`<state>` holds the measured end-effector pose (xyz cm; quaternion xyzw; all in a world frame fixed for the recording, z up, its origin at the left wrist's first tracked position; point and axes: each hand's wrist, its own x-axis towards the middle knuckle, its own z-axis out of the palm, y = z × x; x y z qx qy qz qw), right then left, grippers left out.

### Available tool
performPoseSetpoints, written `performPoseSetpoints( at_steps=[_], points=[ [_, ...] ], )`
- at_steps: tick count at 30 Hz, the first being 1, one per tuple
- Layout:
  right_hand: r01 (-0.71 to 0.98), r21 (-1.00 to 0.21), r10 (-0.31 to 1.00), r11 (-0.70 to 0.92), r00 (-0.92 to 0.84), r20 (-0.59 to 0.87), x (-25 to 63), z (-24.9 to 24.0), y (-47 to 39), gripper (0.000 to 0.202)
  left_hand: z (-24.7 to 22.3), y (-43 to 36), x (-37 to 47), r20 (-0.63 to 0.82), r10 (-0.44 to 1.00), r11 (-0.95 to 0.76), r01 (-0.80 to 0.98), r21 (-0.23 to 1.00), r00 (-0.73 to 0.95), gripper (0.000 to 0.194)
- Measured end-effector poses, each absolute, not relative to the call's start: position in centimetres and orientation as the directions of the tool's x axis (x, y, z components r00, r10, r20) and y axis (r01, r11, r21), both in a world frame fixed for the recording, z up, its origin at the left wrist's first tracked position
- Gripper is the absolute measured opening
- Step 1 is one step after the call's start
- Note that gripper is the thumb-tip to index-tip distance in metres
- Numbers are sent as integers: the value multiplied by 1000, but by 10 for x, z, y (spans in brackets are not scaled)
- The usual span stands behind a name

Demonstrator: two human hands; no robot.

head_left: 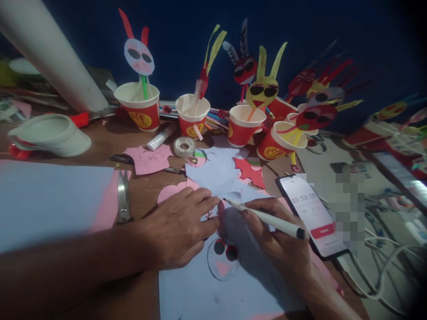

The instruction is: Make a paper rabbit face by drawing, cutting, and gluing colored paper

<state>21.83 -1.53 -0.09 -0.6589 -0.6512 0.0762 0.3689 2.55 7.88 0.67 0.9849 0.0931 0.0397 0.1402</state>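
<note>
My left hand (183, 224) lies on a white sheet (187, 293), its fingers apart and pressing the paper beside a dark reddish ear shape (221, 218). In my right hand (280, 240) is a white marker (270, 218), held at a slant with its tip near the top of that ear shape. Below my hands, a drawn round face (223, 259) on the sheet has two dark eyes with red edges and a pink mouth. Several pink, white and red paper pieces lie just beyond my fingers, among them a red scrap (248, 171).
Paper cups (142, 113) with paper faces on sticks stand along the back. Scissors (123, 200) and a tape roll (184, 146) lie left of centre. A phone (312, 213) with cables is at right, a pale jug-like container (50, 135) at left.
</note>
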Motion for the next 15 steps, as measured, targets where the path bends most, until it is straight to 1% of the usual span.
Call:
performPoseSetpoints(
  at_steps=[5,8,11,15],
  points=[
    [802,-581,904,136,139,404,220,1,-17,6,7,75,26,19,220,-934,205,291,975,26],
    [810,-569,896,143,139,422,222,2,-19,7,6,73,27,30,213,-938,196,284,977,26],
    [815,-557,889,156,130,439,222,3,-18,7,3,70,27,65,224,-950,204,235,972,30],
    [808,-565,894,168,117,432,220,4,-15,6,2,70,25,78,222,-964,207,164,972,38]
  ],
)
